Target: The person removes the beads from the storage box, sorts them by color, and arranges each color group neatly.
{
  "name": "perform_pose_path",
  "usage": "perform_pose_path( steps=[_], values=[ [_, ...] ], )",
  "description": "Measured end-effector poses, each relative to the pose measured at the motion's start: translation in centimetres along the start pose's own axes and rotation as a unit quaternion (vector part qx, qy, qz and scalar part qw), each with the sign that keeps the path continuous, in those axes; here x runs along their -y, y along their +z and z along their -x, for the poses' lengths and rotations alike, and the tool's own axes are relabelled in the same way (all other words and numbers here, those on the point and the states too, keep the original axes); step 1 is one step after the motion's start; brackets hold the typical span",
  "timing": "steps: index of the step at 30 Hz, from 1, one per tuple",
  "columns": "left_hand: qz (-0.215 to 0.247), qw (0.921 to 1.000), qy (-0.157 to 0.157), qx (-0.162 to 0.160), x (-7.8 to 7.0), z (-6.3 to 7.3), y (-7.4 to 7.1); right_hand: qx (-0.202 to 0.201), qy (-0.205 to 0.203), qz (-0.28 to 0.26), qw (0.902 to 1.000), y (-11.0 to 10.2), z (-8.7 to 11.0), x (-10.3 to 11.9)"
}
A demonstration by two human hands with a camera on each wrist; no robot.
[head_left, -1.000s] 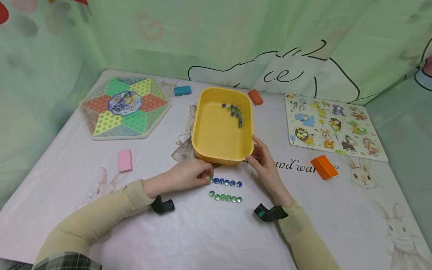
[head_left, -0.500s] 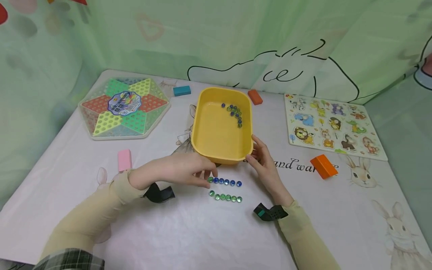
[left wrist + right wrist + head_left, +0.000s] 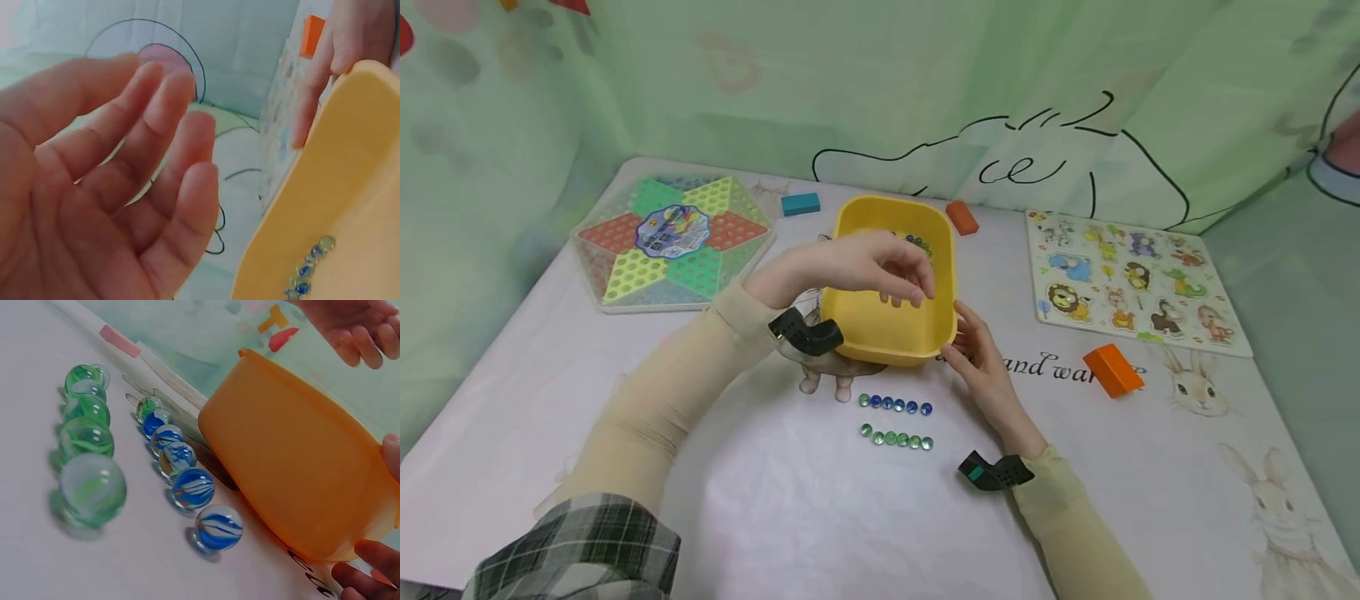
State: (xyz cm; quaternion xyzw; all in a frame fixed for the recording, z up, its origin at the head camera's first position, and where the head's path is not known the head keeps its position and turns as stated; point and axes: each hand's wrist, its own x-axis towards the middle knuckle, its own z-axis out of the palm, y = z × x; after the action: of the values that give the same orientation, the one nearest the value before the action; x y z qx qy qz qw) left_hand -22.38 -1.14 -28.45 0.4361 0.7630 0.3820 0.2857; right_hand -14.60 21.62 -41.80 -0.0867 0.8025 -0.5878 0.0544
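Left hand (image 3: 876, 262) loose; right hand (image 3: 985, 367) grips yellow rectangular plastic tray (image 3: 891, 333) near-right.
Round blue and green glass marbles (image 3: 899, 405): likely slick; pinch sides.

Shows the yellow tray (image 3: 891, 333) and its marbles (image 3: 917, 242) partly hidden behind the left hand (image 3: 883, 262), crops the right hand (image 3: 985, 358) at the right wrist view's edge, blurs the nearest green marble (image 3: 92, 490) there

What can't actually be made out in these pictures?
Exact number of marbles in the yellow tub: left hand blocks part of the head view, bottom edge crops the left wrist view.
Right wrist view: most of the right hand, cut off by the right edge.
Head view: wording on the board game's label, too small.
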Motion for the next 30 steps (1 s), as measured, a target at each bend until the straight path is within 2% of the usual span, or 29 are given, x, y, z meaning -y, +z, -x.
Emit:
perform_pose_path(
  steps=[3,6,8,10,13,16,18,21,23,25,28,30],
  values=[
    [-0.037,0.9984,0.006,0.043,0.3,1.2,1.5,-0.001,-0.008,0.013,0.9999,0.1,-0.1,0.0],
    [-0.077,0.9919,-0.005,0.101,1.0,3.1,3.9,-0.003,-0.016,0.027,0.9995,0.2,-0.3,0.0],
    [-0.117,0.9871,-0.024,0.106,1.7,4.1,5.7,-0.003,-0.018,0.034,0.9993,0.2,-0.4,0.1],
    [-0.151,0.9835,-0.061,0.079,2.6,4.8,7.4,-0.005,-0.019,0.035,0.9992,0.1,-0.5,0.2],
    [-0.193,0.9751,-0.108,-0.005,3.8,5.1,9.5,-0.009,-0.013,0.034,0.9993,0.1,-0.4,0.1],
    [-0.207,0.9656,-0.136,-0.079,4.5,5.0,10.7,-0.009,-0.005,0.025,0.9996,0.1,-0.3,0.0],
    [-0.216,0.9603,-0.14,-0.107,4.7,4.8,11.1,-0.008,-0.004,0.018,0.9998,0.0,-0.3,0.0],
    [-0.238,0.9524,-0.144,-0.124,4.7,4.3,11.5,-0.008,-0.007,0.014,0.9999,0.0,-0.3,0.1],
    [-0.286,0.94,-0.136,-0.126,4.7,4.0,11.8,-0.008,-0.01,0.01,0.9999,0.1,-0.3,0.0],
    [-0.344,0.9223,-0.118,-0.131,4.7,3.6,12.0,-0.006,-0.014,0.008,0.9998,0.1,-0.2,0.0],
    [-0.44,0.8855,-0.063,-0.136,4.9,2.9,12.3,-0.002,-0.024,0.009,0.9997,0.2,-0.2,-0.1],
    [-0.48,0.8664,-0.029,-0.135,4.8,2.2,12.3,-0.004,-0.025,0.013,0.9996,0.1,-0.3,-0.2]
  ],
)
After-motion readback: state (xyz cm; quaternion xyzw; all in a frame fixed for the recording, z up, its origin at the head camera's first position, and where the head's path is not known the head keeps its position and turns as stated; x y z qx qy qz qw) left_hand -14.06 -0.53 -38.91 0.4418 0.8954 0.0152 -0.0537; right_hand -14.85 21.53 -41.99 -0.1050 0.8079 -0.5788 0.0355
